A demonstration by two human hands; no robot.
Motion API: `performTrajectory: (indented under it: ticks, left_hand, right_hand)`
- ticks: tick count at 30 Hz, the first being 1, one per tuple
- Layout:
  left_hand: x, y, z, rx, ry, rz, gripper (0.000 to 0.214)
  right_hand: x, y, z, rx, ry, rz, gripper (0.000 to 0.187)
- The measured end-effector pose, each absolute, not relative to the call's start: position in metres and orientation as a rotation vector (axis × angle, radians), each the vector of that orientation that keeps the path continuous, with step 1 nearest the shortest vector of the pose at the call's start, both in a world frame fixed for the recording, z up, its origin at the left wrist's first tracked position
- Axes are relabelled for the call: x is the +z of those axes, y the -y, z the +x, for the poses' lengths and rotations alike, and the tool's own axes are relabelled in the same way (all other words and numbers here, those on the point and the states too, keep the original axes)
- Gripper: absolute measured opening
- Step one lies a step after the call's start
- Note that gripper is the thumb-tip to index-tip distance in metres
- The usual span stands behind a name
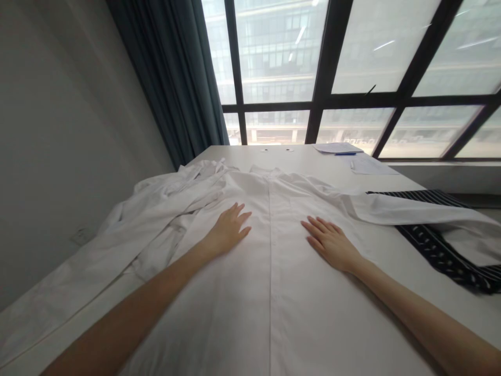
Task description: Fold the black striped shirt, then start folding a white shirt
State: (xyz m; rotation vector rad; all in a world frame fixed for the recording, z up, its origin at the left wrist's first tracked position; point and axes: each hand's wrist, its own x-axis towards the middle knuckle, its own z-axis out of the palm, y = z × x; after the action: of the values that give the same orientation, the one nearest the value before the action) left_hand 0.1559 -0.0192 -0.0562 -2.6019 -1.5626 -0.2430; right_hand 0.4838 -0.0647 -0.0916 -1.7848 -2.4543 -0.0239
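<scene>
A white button-front shirt (250,282) lies spread face up, its collar at the far end and its front placket running down the middle. My left hand (229,228) rests flat on the left front panel, fingers spread. On the right front panel my right hand (331,241) lies palm down with its fingers stretched toward the placket. Neither hand grips the cloth. The right-side sleeve (415,209) reaches out over a black patterned cloth. The lower hem is out of view.
More white garments (164,190) lie heaped along the left side. A black and white patterned cloth (434,250) is at the right. Papers (338,148) and a blue pen (345,154) lie on the white table (242,154) near the window. A dark curtain (172,78) hangs behind.
</scene>
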Motion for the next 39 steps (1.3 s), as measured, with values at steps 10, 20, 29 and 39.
performTrajectory:
  ticks: [10,20,29,39]
  left_hand:
    - [-0.085,-0.027,0.195,-0.034,1.697,-2.618,0.057]
    - [-0.086,-0.016,0.192,-0.112,1.62,-2.624,0.056]
    - [-0.079,-0.014,0.188,-0.247,1.592,-2.484,0.048]
    - [-0.011,-0.018,0.061,-0.147,1.664,-2.069,0.051]
  right_hand:
    - [-0.094,0.065,0.484,-0.015,2.446,-1.769,0.055]
    - [-0.099,0.075,0.482,-0.015,2.457,-1.754,0.055]
    - [-0.053,0.043,0.462,-0.028,2.569,-1.652,0.031]
    - [-0.088,0.018,0.433,0.033,2.318,-1.445,0.034]
